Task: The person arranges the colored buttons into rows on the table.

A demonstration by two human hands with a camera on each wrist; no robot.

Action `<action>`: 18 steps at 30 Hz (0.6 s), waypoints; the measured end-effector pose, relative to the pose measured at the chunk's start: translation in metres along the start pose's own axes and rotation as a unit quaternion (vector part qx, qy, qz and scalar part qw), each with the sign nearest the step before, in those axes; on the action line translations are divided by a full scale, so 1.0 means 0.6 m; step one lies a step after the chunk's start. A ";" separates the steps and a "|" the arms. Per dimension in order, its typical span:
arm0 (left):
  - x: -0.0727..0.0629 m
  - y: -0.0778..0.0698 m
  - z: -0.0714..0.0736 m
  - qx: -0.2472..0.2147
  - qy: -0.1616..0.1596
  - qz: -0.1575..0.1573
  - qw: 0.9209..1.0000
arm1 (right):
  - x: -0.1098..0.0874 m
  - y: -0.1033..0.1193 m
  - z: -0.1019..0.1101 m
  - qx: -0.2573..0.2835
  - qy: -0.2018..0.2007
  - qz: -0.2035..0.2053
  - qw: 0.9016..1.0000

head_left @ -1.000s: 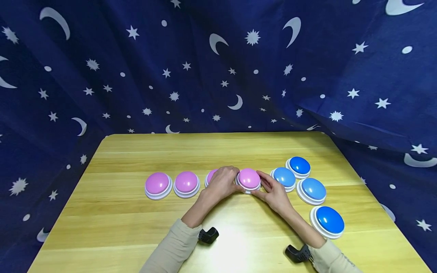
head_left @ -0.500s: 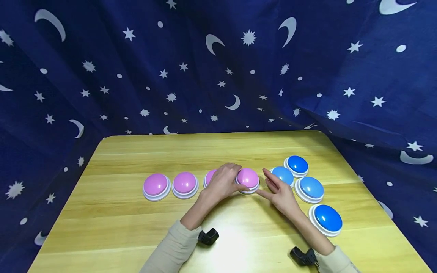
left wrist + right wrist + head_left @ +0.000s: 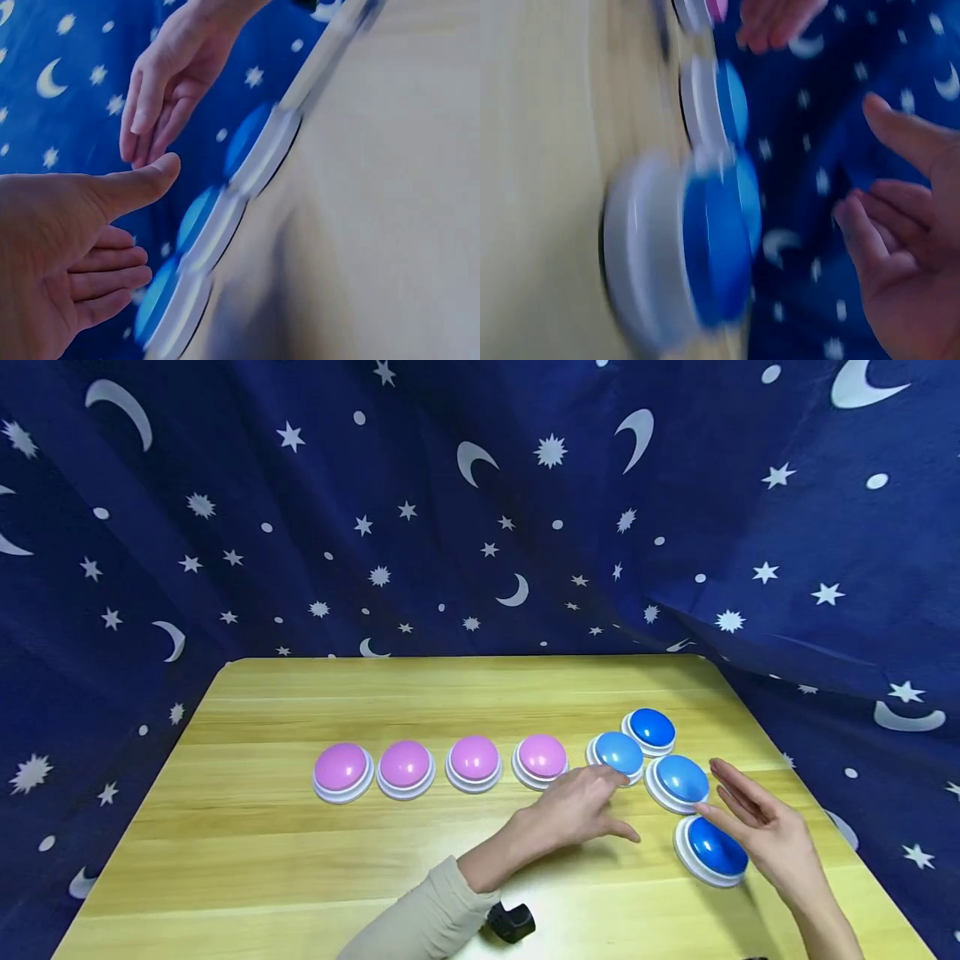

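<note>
My left hand (image 3: 573, 810) hovers over the table with thumb and fingers spread, holding nothing. It partly covers a light blue button (image 3: 619, 752) and the lower right of the nearest pink button (image 3: 542, 755). Over at the right, my right hand (image 3: 772, 835) hangs in the air with loosely extended fingers, empty too. Its thumb overlaps the edge of a dark blue button (image 3: 717, 847) in the head view; the right wrist view shows a gap between the hand and that button. A second light blue button (image 3: 681, 778) lies between the hands. All buttons are domed, on white round bases.
Three more pink buttons continue the row leftward: one pink button (image 3: 474, 758), another pink button (image 3: 405, 764) and the leftmost pink button (image 3: 341, 767). A dark blue button (image 3: 652, 727) sits farthest back. The wooden table (image 3: 262, 868) ends at a starry dark blue curtain (image 3: 420, 485).
Both hands have left the rightmost pink button, the right hand first. They have moved rightward to the blue buttons. The buttons keep their places on the table.
</note>
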State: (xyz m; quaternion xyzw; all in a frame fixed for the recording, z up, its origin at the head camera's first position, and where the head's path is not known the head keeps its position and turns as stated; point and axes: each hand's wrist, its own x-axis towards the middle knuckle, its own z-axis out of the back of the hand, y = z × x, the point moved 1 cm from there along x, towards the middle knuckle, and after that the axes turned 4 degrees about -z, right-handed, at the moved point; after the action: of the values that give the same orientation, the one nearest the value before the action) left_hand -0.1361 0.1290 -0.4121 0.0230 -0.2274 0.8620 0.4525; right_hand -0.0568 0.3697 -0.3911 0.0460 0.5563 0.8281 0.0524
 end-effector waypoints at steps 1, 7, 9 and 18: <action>0.006 -0.010 -0.007 0.004 0.007 -0.006 1.000 | -0.005 -0.008 0.013 -0.008 -0.001 -0.009 1.000; 0.040 -0.063 -0.052 0.001 0.016 -0.018 1.000 | -0.041 -0.068 0.081 -0.106 0.000 -0.070 0.992; 0.048 -0.077 -0.067 0.003 0.018 -0.018 1.000 | -0.051 -0.089 0.096 -0.113 0.008 -0.087 0.990; 0.056 -0.098 -0.109 0.046 0.026 -0.006 0.999 | -0.070 -0.146 0.105 -0.094 0.091 -0.170 0.977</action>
State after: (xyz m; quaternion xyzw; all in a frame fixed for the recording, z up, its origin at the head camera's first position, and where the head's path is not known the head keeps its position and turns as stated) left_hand -0.0986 0.2107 -0.4405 0.0231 -0.1754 0.8693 0.4615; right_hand -0.0037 0.4546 -0.4494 -0.1301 0.4781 0.8563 0.1460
